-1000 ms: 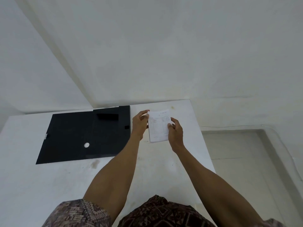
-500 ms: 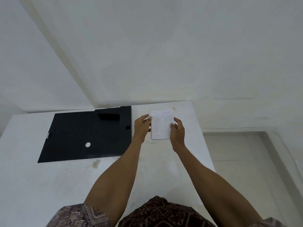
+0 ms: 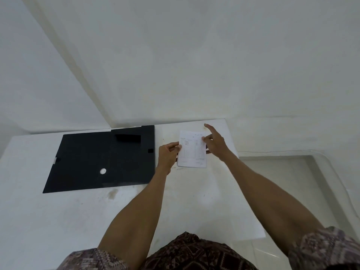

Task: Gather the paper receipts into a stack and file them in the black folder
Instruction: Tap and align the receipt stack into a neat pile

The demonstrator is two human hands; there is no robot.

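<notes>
receipts (image 3: 192, 151): small white stack on the table (image 3: 58, 211), just right of the black folder (image 3: 93, 160)
handling: likely light, thin, floppy — sheets could slide apart; best pinched at the side edges
axis: long axis runs away from the person, printed header at the far end
left hand (image 3: 168, 155): fingers pinching the stack's left edge
right hand (image 3: 215, 143): fingers spread, fingertips touching the right edge, index lifted
folder: lies flat — looks opened out

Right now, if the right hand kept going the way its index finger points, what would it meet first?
The right hand points up-left over the receipts. Beyond lies only bare table, then the wall; likely the wall first, though depth is unclear.
</notes>
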